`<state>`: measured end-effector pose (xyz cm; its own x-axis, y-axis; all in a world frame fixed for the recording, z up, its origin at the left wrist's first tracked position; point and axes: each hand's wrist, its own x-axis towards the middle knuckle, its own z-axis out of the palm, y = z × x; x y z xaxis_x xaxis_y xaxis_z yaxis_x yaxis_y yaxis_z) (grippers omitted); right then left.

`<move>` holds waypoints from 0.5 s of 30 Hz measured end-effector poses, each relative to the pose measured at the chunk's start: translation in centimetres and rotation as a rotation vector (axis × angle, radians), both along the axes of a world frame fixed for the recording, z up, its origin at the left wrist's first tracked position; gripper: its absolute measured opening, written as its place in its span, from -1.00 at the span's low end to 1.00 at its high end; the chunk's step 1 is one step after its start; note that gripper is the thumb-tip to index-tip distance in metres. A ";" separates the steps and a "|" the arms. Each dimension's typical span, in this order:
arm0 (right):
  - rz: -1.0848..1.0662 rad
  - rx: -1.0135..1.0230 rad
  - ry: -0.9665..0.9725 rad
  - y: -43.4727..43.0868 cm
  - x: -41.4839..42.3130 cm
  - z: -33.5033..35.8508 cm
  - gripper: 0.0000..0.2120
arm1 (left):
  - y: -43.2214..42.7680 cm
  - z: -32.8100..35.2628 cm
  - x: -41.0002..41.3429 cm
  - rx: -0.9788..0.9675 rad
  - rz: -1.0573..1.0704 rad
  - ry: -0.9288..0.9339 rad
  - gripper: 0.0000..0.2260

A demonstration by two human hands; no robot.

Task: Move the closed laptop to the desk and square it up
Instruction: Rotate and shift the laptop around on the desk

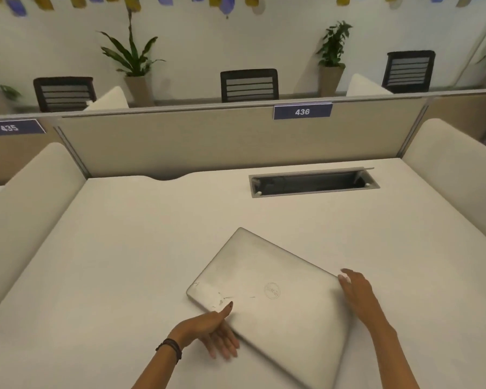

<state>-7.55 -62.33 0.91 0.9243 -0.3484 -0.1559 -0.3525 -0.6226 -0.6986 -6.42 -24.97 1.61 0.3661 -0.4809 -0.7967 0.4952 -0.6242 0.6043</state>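
Head view shows the closed laptop (267, 299) already on the counter (124, 248) but skewed, left hand (216, 329) and right hand (354, 293) spread against its edges, squaring left.

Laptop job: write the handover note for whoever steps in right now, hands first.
Left hand: open, thumb on the lid, fingers along the near-left edge of the closed silver laptop.
Right hand: open, against the laptop's right edge.
Laptop: flat on the white desk, lid shut, turned at an angle to the desk edges.
Done: laptop is on the desk.
Left: rotate it square to the desk, then let go.
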 end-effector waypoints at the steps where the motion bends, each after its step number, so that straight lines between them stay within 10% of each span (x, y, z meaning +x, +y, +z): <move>1: 0.030 0.020 0.006 0.1 0.5 -0.2 -0.67 | 0.1 -0.1 -0.1 -0.014 0.046 0.013 -0.19; 15: 0.166 -0.227 -0.074 2.4 3.3 -2.2 -0.78 | -2.1 -1.5 -3.9 0.050 0.596 -0.074 -0.45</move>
